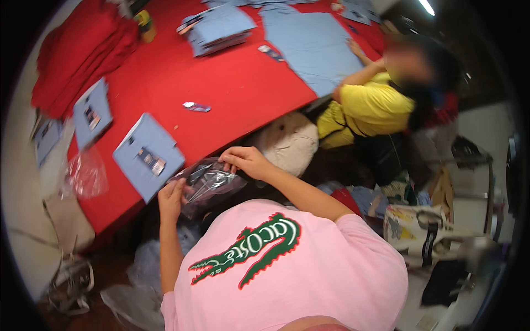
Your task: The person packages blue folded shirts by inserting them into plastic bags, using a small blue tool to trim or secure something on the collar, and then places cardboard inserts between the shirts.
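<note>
A clear plastic bag [214, 186] is stretched between my hands just off the near edge of the red-covered table. My left hand [173, 197] pinches its left side, and my right hand [245, 162] grips its upper right edge with bent fingers. What is inside the bag, if anything, I cannot make out. On the table corner beside my left hand lies a folded light-blue garment [138, 140] with a dark printed tag [151, 160] on it.
More folded blue garments [99, 122] and a red cloth pile [83, 52] lie to the left. A blue stack [221, 27] stands farther back on the table [232, 105]. At right a co-worker in yellow [375, 105] touches a spread blue garment [309, 47]. Loose plastic bags [141, 276] lie below.
</note>
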`<state>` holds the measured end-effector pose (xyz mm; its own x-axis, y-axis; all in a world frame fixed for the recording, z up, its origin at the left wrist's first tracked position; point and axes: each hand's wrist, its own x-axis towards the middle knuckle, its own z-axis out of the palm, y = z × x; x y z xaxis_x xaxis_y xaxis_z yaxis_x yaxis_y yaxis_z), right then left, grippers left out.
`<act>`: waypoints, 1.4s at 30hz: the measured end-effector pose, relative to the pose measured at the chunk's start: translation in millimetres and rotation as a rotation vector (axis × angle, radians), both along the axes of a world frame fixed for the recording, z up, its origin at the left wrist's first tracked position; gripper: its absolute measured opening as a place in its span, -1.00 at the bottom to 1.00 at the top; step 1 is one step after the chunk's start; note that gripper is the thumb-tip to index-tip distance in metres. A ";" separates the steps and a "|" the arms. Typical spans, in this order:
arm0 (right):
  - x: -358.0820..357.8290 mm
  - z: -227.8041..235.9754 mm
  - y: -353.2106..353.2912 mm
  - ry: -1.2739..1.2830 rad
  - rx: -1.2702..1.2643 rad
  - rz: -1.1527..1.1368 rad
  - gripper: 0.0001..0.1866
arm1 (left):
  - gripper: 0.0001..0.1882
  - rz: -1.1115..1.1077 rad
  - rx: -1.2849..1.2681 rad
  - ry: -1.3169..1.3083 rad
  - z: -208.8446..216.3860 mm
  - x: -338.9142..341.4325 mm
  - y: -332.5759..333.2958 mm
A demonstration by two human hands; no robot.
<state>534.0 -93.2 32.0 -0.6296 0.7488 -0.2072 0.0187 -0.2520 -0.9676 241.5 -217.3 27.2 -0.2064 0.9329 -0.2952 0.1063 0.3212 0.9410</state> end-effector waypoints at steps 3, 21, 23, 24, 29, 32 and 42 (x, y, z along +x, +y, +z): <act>-20.8 2.0 -17.2 -0.028 0.022 0.151 -0.43 | -0.67 0.002 0.010 -0.082 4.0 5.1 -17.3; -144.7 -59.0 5.1 -0.052 -0.177 0.221 -0.81 | -0.75 0.122 0.300 0.185 -68.7 -81.6 -76.5; -155.6 -61.4 22.2 -0.204 0.042 0.242 -0.80 | -0.79 0.274 0.230 -0.210 -69.9 -93.7 -68.2; -153.4 -62.8 24.3 -0.221 0.053 0.233 -0.80 | -0.81 0.284 0.111 -0.194 -69.2 -96.1 -69.1; -173.2 -31.5 23.1 -0.185 -0.089 0.134 -0.81 | -0.75 0.382 -0.107 -0.287 -25.9 -132.5 -52.1; -207.4 -6.0 35.5 -0.161 -0.131 0.120 -0.81 | -0.73 0.334 -0.074 -0.298 -5.4 -168.8 -43.3; -349.6 38.6 102.5 -0.128 -0.005 0.213 -0.70 | -0.74 0.391 0.118 0.990 -50.8 -372.8 -35.3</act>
